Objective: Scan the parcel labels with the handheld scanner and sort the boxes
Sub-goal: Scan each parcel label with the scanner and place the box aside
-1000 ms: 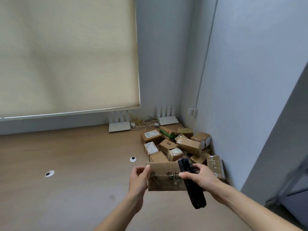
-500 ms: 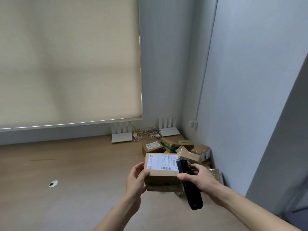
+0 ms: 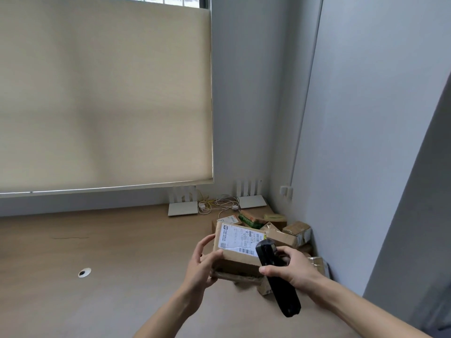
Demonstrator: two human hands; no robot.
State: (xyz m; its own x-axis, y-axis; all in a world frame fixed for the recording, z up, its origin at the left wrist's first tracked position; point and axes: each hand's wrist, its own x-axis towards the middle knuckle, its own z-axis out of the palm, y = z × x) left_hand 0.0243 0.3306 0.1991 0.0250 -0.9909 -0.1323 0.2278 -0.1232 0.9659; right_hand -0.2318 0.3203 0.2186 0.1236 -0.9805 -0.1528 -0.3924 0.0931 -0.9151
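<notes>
Scanning step: left hand (image 3: 203, 267) grips brown cardboard box (image 3: 238, 261), right hand (image 3: 291, 268) grips black handheld scanner (image 3: 277, 279); next, aim at white label (image 3: 240, 239).

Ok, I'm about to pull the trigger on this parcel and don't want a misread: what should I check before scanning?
1. Label faces up toward the camera: ok.
2. Barcode strip near the label's lower edge is uncovered: ok.
3. Left hand grips the box at its left side: ok.
4. Right hand holds the scanner firmly: ok.
5. Scanner head points at the barcode: cannot tell, its window is hidden.
6. Other labelled boxes in the pile sit beyond the held box: not ok, possible stray read.
</notes>
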